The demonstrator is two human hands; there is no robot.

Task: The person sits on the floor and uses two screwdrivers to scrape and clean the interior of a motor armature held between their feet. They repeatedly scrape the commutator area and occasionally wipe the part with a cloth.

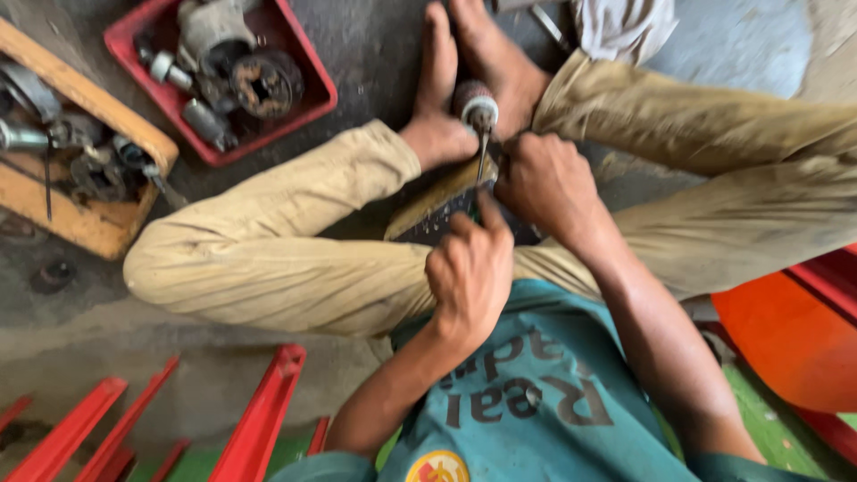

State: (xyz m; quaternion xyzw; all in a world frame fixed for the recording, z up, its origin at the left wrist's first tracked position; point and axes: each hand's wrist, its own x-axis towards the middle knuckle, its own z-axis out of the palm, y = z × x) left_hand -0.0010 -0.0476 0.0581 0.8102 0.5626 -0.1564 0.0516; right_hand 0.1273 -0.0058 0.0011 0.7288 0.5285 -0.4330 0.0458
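concrete floor [357,54], centre frame | left hand [470,272] clenched, contents hidden | right hand [546,181] grips screwdriver [478,116], tip hidden | dark part [437,219] mostly covered

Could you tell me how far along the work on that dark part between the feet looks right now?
Done: the dark flat part is wedged between the feet. In hand: both the left hand and right hand grip at it, with a screwdriver standing upright there. Left: metal parts remain in the red tray and wooden box.

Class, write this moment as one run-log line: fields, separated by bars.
left hand: on dark flat part | right hand: gripping part beside screwdriver | feet: bracing | red tray: metal parts
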